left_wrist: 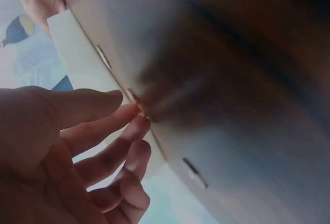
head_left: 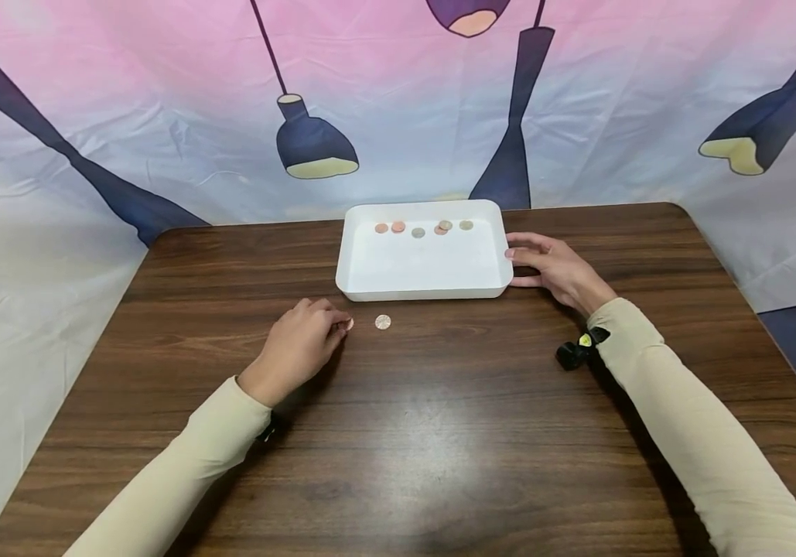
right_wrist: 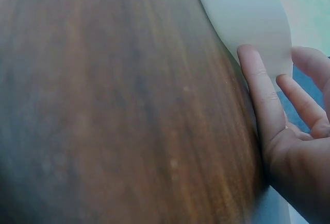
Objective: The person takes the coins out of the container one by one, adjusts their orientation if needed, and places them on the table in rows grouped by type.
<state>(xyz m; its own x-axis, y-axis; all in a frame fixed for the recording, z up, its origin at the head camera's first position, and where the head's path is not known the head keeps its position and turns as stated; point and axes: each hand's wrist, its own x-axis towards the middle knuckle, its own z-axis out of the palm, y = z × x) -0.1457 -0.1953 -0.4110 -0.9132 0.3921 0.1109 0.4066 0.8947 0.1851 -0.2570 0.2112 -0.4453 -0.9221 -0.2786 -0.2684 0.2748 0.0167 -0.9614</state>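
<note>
A white tray [head_left: 425, 271] stands at the table's back edge with several copper and silver coins in it. My left hand [head_left: 300, 340] is at the table in front of the tray's left corner, thumb and forefinger pinching a copper coin [left_wrist: 135, 99] low at the tabletop. To its right a second coin [head_left: 383, 322] lies flat. The left wrist view shows another coin [left_wrist: 195, 172] on the table beyond the fingers. My right hand [head_left: 558, 271] touches the tray's right side with fairly straight fingers, its thumb [right_wrist: 258, 74] along the outer wall.
The dark wood table [head_left: 411, 464] ends just behind the tray, where a cloth backdrop [head_left: 398, 93] printed with lamps hangs. Below the right wrist a small black device [head_left: 574, 354] sticks out from the sleeve.
</note>
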